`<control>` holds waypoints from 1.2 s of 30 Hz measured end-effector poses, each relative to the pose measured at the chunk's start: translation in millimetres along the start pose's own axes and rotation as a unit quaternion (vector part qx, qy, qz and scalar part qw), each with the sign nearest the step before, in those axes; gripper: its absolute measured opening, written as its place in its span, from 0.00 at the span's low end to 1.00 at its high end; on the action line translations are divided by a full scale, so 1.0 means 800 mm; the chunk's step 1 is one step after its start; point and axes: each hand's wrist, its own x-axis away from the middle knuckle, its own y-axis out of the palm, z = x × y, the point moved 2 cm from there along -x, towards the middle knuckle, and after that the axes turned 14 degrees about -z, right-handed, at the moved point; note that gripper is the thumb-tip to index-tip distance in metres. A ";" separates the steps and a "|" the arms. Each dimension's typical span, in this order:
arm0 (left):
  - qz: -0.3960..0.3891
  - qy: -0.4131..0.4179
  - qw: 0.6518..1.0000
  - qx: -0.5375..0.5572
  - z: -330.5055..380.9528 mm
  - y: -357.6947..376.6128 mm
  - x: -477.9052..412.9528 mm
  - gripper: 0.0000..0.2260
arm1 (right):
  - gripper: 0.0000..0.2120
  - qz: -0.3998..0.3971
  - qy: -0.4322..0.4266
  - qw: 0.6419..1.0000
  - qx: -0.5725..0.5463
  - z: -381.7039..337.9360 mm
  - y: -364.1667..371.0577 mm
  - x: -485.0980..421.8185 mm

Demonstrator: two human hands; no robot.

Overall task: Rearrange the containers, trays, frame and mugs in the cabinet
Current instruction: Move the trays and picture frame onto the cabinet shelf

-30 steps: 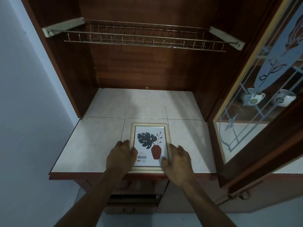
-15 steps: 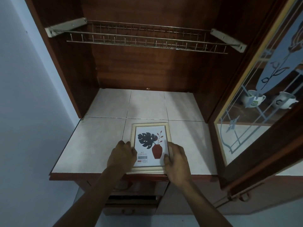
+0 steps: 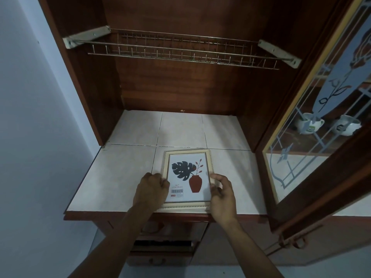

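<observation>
Inside the brown wooden cabinet (image 3: 180, 87), on its pale tiled shelf (image 3: 120, 177), the cream beaded picture frame (image 3: 188, 173) lies flat at the front edge. Our left hand (image 3: 150, 189) and right hand (image 3: 222, 199) curl on its two sides. We should lift both sides evenly, so that it stays level.

- Dim, bluish light overall; the cabinet back (image 3: 170, 83) at 12 o'clock sinks into dark.
- The pale tiled bench (image 3: 112, 177) is brightest.
- Straight lines bow towards 3 and 9 o'clock.
- Focus is sharp.
</observation>
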 end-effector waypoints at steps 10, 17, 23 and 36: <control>-0.010 0.009 0.987 0.163 0.021 -0.021 0.021 0.13 | 0.09 0.024 -0.009 0.997 -0.079 -0.035 -0.003 0.011; 0.013 0.016 0.968 0.250 0.031 -0.046 0.041 0.13 | 0.13 0.027 0.017 0.993 -0.114 -0.053 -0.005 0.022; 0.013 0.023 0.957 0.289 0.043 -0.063 0.064 0.14 | 0.14 0.005 0.011 0.994 -0.109 -0.070 -0.007 0.039; -0.004 0.021 0.936 0.352 0.084 -0.074 0.131 0.15 | 0.12 -0.022 0.020 0.991 -0.127 -0.091 -0.043 0.086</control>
